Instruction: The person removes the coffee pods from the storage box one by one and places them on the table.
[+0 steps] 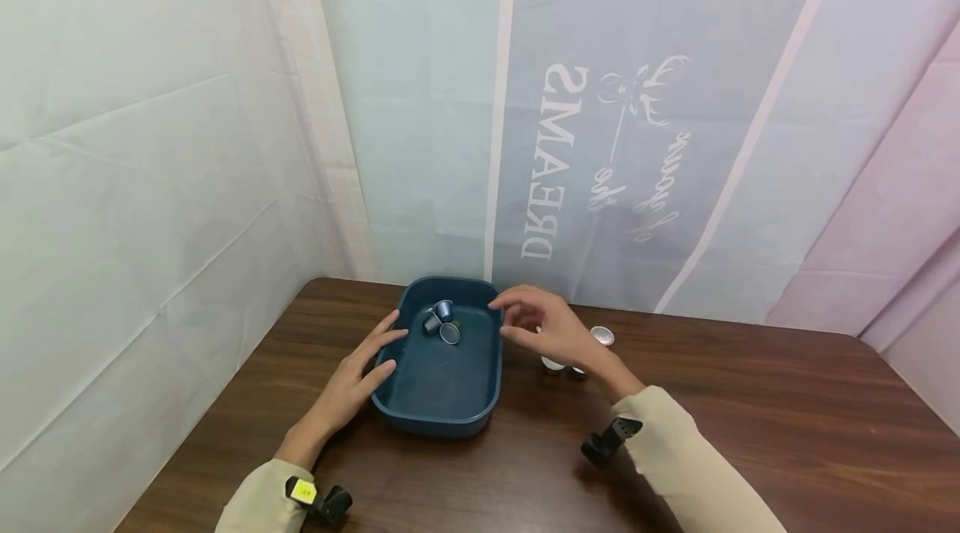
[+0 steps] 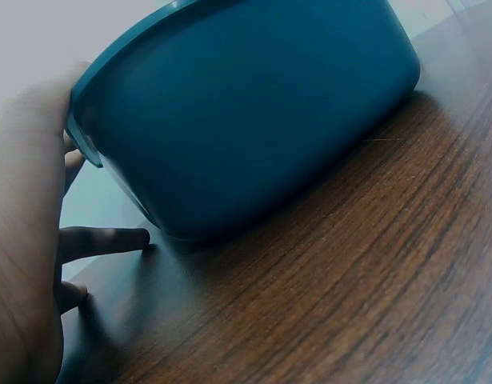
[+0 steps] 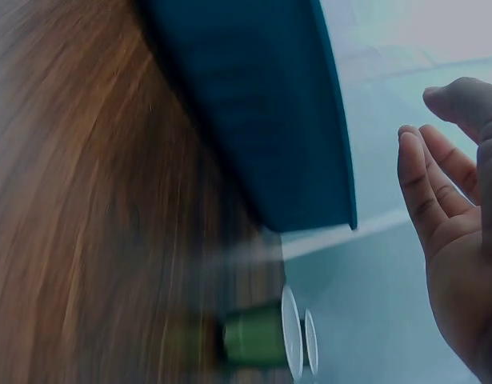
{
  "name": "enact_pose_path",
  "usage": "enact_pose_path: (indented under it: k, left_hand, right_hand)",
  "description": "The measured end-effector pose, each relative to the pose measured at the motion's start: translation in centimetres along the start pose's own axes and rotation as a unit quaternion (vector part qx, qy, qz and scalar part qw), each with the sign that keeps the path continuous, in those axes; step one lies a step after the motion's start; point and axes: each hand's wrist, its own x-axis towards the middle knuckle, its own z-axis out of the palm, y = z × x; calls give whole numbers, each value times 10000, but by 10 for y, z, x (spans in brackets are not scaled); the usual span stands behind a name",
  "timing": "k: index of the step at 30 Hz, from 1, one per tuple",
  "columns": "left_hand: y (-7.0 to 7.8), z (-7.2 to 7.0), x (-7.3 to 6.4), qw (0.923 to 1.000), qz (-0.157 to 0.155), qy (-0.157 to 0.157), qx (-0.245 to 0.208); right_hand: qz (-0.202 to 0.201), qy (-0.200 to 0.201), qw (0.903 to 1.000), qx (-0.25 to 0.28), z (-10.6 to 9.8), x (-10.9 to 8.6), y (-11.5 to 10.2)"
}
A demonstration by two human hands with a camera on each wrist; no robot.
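Observation:
A dark blue plastic bin [image 1: 442,387] stands on the table. Inside it, towards the far left, lie several coffee capsules, among them a blue capsule [image 1: 444,311] and one with its silver lid [image 1: 450,334] facing up. My left hand [image 1: 352,379] rests at the bin's left rim, fingers spread and reaching over the edge. Above the right rim hovers my right hand [image 1: 547,329], fingers loosely bent. The right wrist view shows a gap between its thumb and fingers, with nothing in it.
Right of the bin, partly behind my right hand, more capsules stand on the wooden table [image 1: 750,400], including a silver-topped capsule [image 1: 602,336]. A green capsule [image 3: 258,336] shows in the right wrist view. A printed curtain [image 1: 420,141] hangs behind the table's far edge.

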Motion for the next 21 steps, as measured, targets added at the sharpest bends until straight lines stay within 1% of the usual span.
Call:
enact_pose_path:
  k: [6, 8, 13, 16, 21]
  left_hand:
    - [0, 0, 0, 10000, 6, 3, 6]
    - [0, 0, 0, 10000, 2, 4, 11]
    - [0, 1, 0, 10000, 2, -5, -31]
    - [0, 0, 0, 10000, 8, -5, -23]
    - [0, 0, 0, 10000, 10, -21, 1]
  right_hand:
    - [62, -435, 9989, -171, 19, 17, 25]
    - [84, -595, 9980, -179, 22, 21, 30]
    - [144, -918, 9952, -304, 26, 29, 37]
    - [229, -1044, 9933, -434, 27, 32, 40]
    - [421, -1278, 9897, -498, 28, 40, 44]
